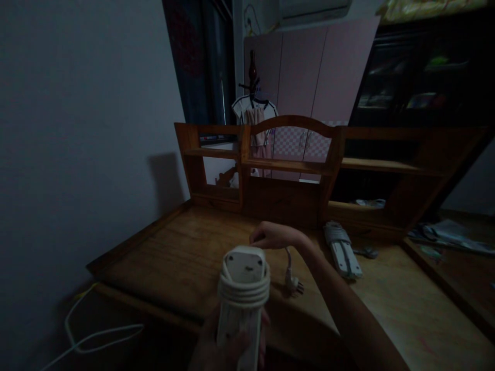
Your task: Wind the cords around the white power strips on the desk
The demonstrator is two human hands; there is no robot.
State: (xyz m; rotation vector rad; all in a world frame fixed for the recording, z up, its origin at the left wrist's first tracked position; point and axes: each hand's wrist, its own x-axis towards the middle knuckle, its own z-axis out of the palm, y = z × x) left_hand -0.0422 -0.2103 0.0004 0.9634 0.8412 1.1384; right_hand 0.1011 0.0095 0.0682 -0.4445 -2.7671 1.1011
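Observation:
A white power strip [240,330] stands tilted up close in front of me, its cord [243,293] wound in several turns round its upper part. My left hand [232,345] is closed round the strip's lower body. Just behind the strip's top end, my right hand [273,236] is closed, with its fingers curled in. The loose end of the cord runs down from under my right hand to a white plug [294,285], whose pins point right. The fingertips are partly hidden, but they appear to pinch this cord.
On the wooden desk [185,247] to the right lies a second power strip [344,255], its cord wrapped, with a grey plug [369,253] beside it. A wooden shelf unit [286,165] lines the back. A white cable [104,330] hangs at lower left.

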